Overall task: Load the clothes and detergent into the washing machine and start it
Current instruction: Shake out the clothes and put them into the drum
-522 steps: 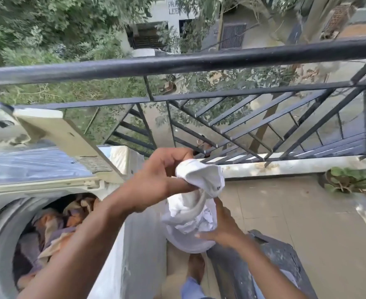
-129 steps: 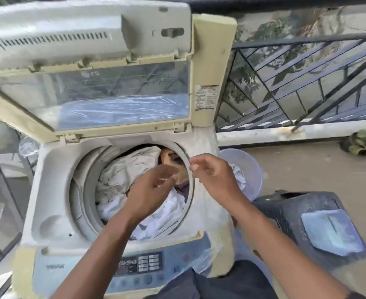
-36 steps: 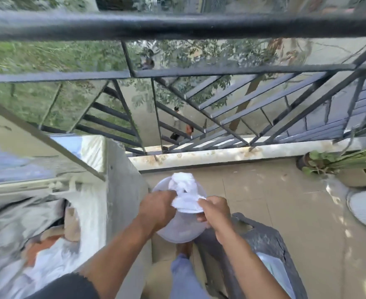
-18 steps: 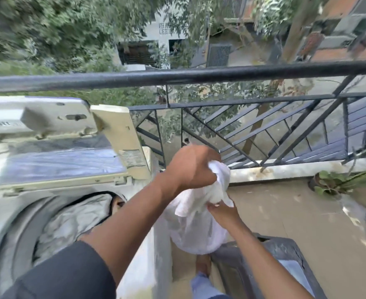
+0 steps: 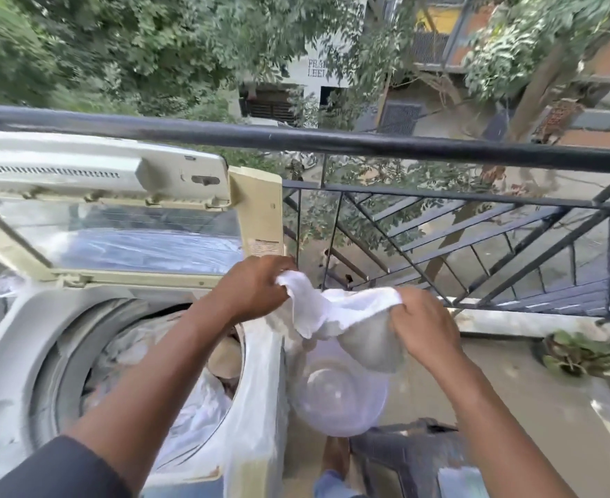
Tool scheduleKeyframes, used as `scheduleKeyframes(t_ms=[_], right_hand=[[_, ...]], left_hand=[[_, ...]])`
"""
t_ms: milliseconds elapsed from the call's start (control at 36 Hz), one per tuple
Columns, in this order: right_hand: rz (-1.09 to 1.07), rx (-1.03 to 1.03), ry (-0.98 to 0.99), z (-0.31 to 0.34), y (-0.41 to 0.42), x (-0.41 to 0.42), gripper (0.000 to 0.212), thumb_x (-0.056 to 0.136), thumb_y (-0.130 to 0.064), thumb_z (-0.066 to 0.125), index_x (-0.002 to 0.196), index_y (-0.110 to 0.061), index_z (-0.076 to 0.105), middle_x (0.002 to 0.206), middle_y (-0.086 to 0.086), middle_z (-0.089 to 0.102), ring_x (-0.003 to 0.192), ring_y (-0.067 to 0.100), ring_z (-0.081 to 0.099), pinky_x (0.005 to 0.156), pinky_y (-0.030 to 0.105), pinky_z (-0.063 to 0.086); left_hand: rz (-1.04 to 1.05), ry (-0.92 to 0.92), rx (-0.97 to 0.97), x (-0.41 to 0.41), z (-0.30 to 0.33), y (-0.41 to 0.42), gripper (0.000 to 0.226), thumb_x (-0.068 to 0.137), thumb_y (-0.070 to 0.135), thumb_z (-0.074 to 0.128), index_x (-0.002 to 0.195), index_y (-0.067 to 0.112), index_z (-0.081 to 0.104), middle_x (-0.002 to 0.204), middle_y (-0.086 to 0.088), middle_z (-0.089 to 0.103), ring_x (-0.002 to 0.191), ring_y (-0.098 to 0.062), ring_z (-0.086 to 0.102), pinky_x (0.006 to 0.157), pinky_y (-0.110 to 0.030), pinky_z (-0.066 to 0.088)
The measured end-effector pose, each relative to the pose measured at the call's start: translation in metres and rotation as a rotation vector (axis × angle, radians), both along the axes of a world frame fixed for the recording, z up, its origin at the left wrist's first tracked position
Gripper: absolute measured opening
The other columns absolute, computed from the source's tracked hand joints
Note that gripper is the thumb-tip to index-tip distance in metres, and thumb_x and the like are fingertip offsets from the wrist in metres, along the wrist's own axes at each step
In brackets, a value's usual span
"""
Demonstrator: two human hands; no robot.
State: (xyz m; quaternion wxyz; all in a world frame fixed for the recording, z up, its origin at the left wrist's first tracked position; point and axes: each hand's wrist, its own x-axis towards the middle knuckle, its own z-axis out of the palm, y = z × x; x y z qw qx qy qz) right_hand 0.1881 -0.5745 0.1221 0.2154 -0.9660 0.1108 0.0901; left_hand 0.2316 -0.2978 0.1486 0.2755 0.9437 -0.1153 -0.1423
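Hands [image 5: 336, 296] stretch limp white cloth [image 5: 318, 307] above round translucent basin [image 5: 336, 393].

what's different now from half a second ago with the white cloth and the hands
The hands have drawn apart: the left hand and right hand now stretch the white cloth out between them; before it was bunched. Both still grip it above the clear basin. The washer lid stays open.
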Motion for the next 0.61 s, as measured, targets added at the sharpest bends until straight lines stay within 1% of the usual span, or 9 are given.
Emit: scheduleKeyframes(t_ms=[83, 139, 194, 250, 306, 444, 500, 528, 611], right_hand=[[-0.013, 0.120, -0.117, 0.029, 0.007, 0.007, 0.030, 0.085, -0.031, 0.037, 0.091, -0.015, 0.062, 0.088, 0.009, 0.068, 0.088, 0.036, 0.063, 0.071, 0.042, 0.050], [-0.007, 0.235, -0.207, 0.047, 0.016, 0.008, 0.029, 0.082, -0.032, 0.036, 0.077, -0.007, 0.052, 0.065, 0.002, 0.056, 0.070, 0.030, 0.056, 0.059, 0.037, 0.040], [-0.005, 0.352, -0.273, 0.062, 0.025, 0.009, 0.030, 0.084, -0.031, 0.039, 0.070, -0.004, 0.045, 0.055, -0.005, 0.042, 0.057, 0.020, 0.043, 0.055, 0.037, 0.030], [-0.008, 0.424, -0.332, 0.073, 0.035, 0.010, 0.035, 0.093, -0.029, 0.045, 0.063, -0.013, 0.037, 0.051, -0.009, 0.033, 0.051, 0.011, 0.032, 0.055, 0.036, 0.024], [0.013, 0.353, -0.382, 0.082, 0.041, 0.013, 0.047, 0.102, -0.028, 0.050, 0.061, -0.018, 0.031, 0.050, -0.009, 0.032, 0.051, 0.013, 0.032, 0.054, 0.036, 0.024], [0.138, -0.189, -0.217, 0.088, 0.050, 0.023, 0.051, 0.102, -0.050, 0.046, 0.062, -0.019, 0.051, 0.068, 0.005, 0.057, 0.072, 0.034, 0.061, 0.059, 0.036, 0.042], [0.135, -0.256, -0.255, 0.094, 0.056, 0.021, 0.055, 0.100, -0.057, 0.044, 0.063, -0.019, 0.054, 0.070, 0.005, 0.060, 0.074, 0.034, 0.062, 0.061, 0.036, 0.043], [0.132, -0.279, -0.280, 0.100, 0.060, 0.018, 0.056, 0.100, -0.059, 0.045, 0.063, -0.019, 0.057, 0.070, 0.005, 0.061, 0.073, 0.033, 0.060, 0.062, 0.035, 0.042], [0.126, -0.339, -0.345, 0.125, 0.068, 0.008, 0.054, 0.098, -0.059, 0.050, 0.066, -0.017, 0.060, 0.066, 0.003, 0.057, 0.069, 0.032, 0.053, 0.062, 0.034, 0.036]], left_hand=[[0.030, 0.056, -0.073, -0.011, -0.008, 0.001, 0.050, 0.070, 0.028, 0.041, 0.106, 0.018, 0.075, 0.106, -0.005, 0.077, 0.099, -0.031, 0.069, 0.081, -0.039, 0.056], [0.055, 0.082, -0.164, -0.019, -0.009, 0.001, 0.047, 0.068, 0.026, 0.039, 0.099, 0.015, 0.073, 0.101, -0.006, 0.076, 0.096, -0.030, 0.068, 0.084, -0.042, 0.057], [0.088, 0.103, -0.261, -0.025, -0.009, 0.003, 0.042, 0.070, 0.025, 0.040, 0.096, 0.014, 0.071, 0.101, -0.006, 0.074, 0.096, -0.028, 0.068, 0.087, -0.044, 0.057], [0.123, 0.106, -0.357, -0.030, -0.007, 0.007, 0.042, 0.072, 0.024, 0.043, 0.101, 0.011, 0.071, 0.105, -0.008, 0.070, 0.099, -0.028, 0.067, 0.087, -0.045, 0.055], [0.132, 0.074, -0.448, -0.033, -0.005, 0.014, 0.040, 0.076, 0.020, 0.045, 0.103, 0.008, 0.072, 0.104, -0.010, 0.072, 0.100, -0.031, 0.068, 0.086, -0.047, 0.055], [0.171, 0.073, -0.622, -0.033, 0.006, 0.026, 0.032, 0.086, 0.018, 0.042, 0.086, 0.014, 0.074, 0.083, 0.002, 0.075, 0.077, -0.017, 0.065, 0.073, -0.037, 0.053], [0.190, 0.079, -0.673, -0.036, 0.012, 0.030, 0.034, 0.089, 0.020, 0.041, 0.091, 0.009, 0.073, 0.087, -0.012, 0.076, 0.078, -0.020, 0.067, 0.071, -0.046, 0.058], [0.217, 0.066, -0.692, -0.038, 0.014, 0.035, 0.035, 0.086, 0.021, 0.041, 0.092, 0.007, 0.072, 0.086, -0.012, 0.075, 0.077, -0.019, 0.067, 0.072, -0.044, 0.058], [0.364, -0.004, -0.720, -0.044, 0.022, 0.052, 0.043, 0.076, 0.024, 0.040, 0.097, 0.008, 0.074, 0.088, 0.000, 0.071, 0.081, -0.011, 0.062, 0.077, -0.032, 0.050]])
